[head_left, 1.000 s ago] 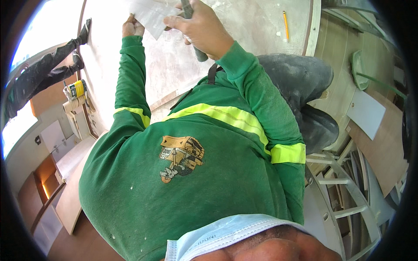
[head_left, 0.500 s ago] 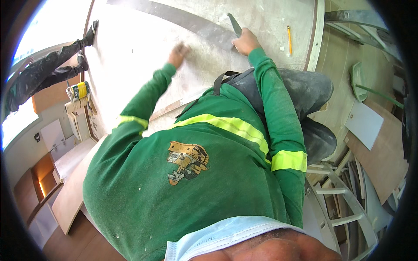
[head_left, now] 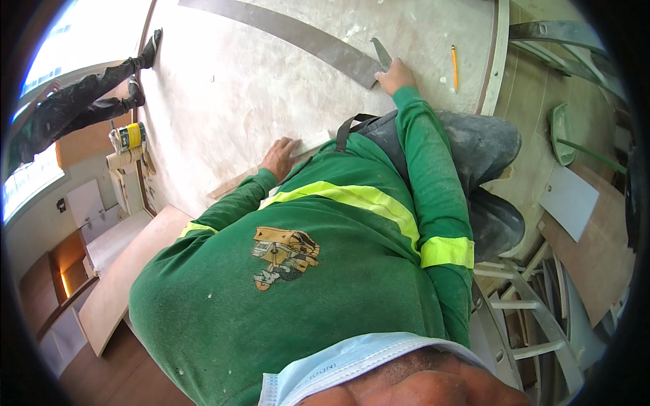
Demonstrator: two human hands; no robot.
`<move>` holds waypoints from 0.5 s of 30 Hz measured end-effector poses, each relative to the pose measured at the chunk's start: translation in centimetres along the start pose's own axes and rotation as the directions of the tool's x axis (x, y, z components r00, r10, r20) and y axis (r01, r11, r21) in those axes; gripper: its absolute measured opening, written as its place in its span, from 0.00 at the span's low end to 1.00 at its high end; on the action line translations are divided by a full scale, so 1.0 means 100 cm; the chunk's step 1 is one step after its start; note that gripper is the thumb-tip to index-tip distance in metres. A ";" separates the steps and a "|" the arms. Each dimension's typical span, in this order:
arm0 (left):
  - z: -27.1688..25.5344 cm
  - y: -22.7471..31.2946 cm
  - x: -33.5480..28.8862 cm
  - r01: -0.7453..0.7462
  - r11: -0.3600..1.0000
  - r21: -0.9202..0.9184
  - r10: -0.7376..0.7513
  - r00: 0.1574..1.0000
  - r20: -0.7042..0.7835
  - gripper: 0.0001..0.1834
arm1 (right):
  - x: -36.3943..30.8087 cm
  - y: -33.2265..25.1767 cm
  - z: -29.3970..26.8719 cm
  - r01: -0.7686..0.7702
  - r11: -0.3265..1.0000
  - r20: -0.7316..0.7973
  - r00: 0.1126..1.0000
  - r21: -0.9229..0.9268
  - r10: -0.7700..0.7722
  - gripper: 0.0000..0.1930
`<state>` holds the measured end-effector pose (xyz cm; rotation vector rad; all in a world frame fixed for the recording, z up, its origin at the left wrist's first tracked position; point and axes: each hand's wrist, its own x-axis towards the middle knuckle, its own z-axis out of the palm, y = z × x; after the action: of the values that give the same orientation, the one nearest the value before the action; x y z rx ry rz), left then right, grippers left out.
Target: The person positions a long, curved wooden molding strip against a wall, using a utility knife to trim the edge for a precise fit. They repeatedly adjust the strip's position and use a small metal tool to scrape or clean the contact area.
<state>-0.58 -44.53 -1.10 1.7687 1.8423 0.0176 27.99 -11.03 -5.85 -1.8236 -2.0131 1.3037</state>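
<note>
In my right hand (head_left: 397,76) is a slim grey-green hand tool (head_left: 381,54), shaped like a knife, its narrow end pointing away from me. That hand is closed round it, beside the near end of a long dark grey strip (head_left: 291,30) lying on a large dusty board (head_left: 223,101). My left hand (head_left: 279,157) rests at the board's near edge, fingers stretched out, next to a pale narrow strip (head_left: 313,143). A yellow pencil (head_left: 455,68) lies on the board to the right of my right hand.
At the left, another person's dark-trousered legs (head_left: 101,81) reach the board's edge. A yellow-labelled can (head_left: 128,137) stands nearby. Ladders (head_left: 535,304) and wood offcuts (head_left: 562,284) are at lower right, with a green dustpan-like object (head_left: 561,134) above them on the floor.
My left hand has come down from above the board to its near edge. The right hand with the tool has shifted slightly right and nearer, leaving the grey strip's near end in view.
</note>
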 end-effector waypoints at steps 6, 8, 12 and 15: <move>-0.064 -0.003 0.047 -0.032 0.991 0.130 0.056 0.981 -0.187 0.30 | -0.010 -0.005 -0.015 -0.072 0.993 -0.046 0.996 0.096 0.077 0.35; -0.085 0.014 0.071 -0.067 0.977 0.201 0.103 0.979 -0.174 0.29 | -0.009 -0.001 -0.023 -0.085 0.985 -0.081 0.992 0.153 0.098 0.36; -0.097 0.026 0.112 -0.223 0.938 0.264 0.266 0.954 -0.139 0.30 | -0.013 0.006 -0.029 -0.061 0.983 -0.176 0.980 0.174 0.092 0.33; -0.095 0.020 0.133 -0.360 0.898 0.253 0.393 0.915 -0.094 0.27 | -0.012 0.006 -0.029 -0.049 0.981 -0.201 0.976 0.190 0.088 0.33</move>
<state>-2.03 -28.48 2.35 2.3252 1.6162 0.0855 30.54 -10.74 -3.97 -1.8713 -1.6790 1.2120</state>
